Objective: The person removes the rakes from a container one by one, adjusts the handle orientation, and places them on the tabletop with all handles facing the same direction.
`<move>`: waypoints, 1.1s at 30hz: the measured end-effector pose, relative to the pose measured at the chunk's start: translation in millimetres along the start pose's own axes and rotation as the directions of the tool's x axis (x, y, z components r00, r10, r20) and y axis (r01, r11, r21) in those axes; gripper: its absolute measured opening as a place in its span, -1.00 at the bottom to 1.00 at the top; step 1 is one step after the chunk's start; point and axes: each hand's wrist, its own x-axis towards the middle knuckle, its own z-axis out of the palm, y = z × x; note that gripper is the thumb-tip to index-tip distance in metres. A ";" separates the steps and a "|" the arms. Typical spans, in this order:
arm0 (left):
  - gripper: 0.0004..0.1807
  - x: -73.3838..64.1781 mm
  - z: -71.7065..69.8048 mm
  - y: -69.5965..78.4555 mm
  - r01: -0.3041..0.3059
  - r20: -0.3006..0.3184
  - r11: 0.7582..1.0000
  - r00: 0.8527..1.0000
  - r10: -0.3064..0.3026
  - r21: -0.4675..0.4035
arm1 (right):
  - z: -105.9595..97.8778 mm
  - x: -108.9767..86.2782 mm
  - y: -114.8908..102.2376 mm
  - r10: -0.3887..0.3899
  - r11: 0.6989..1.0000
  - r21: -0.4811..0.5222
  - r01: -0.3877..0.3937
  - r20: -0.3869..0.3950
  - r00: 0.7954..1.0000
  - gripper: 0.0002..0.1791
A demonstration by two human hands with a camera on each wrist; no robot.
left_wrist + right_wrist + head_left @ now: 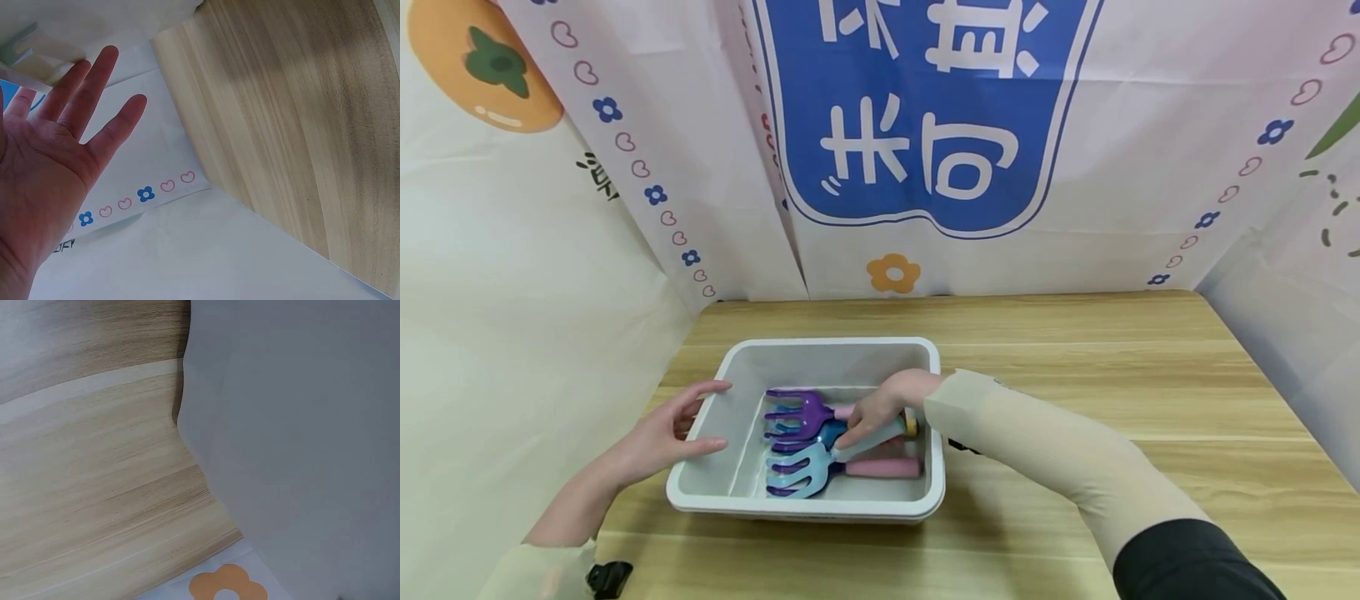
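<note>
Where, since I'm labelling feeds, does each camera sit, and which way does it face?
Head: worn on the head, facing forward and down at the bin, forks and table; left hand, right hand and sleeves show.
Left wrist: worn there, facing past the left hand to backdrop and table.
Right wrist: worn there, facing table and a grey surface; no hand shows.
Head and left wrist share the left hand.

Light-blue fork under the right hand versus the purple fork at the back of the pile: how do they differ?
The light-blue fork has a pale handle; the purple fork's is pink. The light-blue fork's head lies nearer the front of the bin, the purple fork's nearer the back. The light-blue fork slants; the purple fork lies nearly straight across. Both have pronged heads pointing left.
</note>
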 end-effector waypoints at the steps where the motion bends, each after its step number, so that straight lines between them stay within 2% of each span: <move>1: -0.21 -0.1 -0.1 0.3 0.001 -0.001 1.000 1.000 -0.001 -0.002 | -0.3 0.3 0.0 -0.025 1.000 0.004 0.025 -0.002 1.000 -0.39; 5: -0.21 -0.8 -0.2 0.8 0.008 -0.002 1.000 1.000 -0.008 -0.008 | -1.6 1.3 0.3 -0.111 0.991 0.067 0.112 -0.022 0.994 -0.71; 8: -0.21 -1.4 -0.3 0.3 0.009 -0.003 1.000 1.000 -0.009 -0.011 | -2.4 0.4 -0.1 -0.135 0.985 0.105 0.139 -0.045 0.990 -0.82; 18: -0.20 -1.2 0.0 0.6 0.010 0.003 1.000 1.000 -0.010 -0.018 | -3.7 -5.4 -1.5 -0.147 0.976 0.153 0.157 -0.075 0.986 -0.70; 22: -0.20 -0.9 0.5 0.2 0.005 0.007 1.000 1.000 -0.005 -0.027 | -5.2 -10.0 1.0 -0.145 0.965 0.209 0.159 -0.080 0.986 -0.75; 27: -0.20 -0.8 1.1 -1.0 0.005 0.008 0.999 1.000 -0.004 -0.039 | -11.0 -18.8 4.6 -0.144 0.964 0.206 0.168 -0.129 0.981 -0.85; 33: -0.21 -1.0 0.8 -1.4 -0.001 0.010 0.999 1.000 0.002 -0.041 | -25.0 -35.5 3.4 -0.187 0.959 0.177 0.220 -0.182 0.965 -0.87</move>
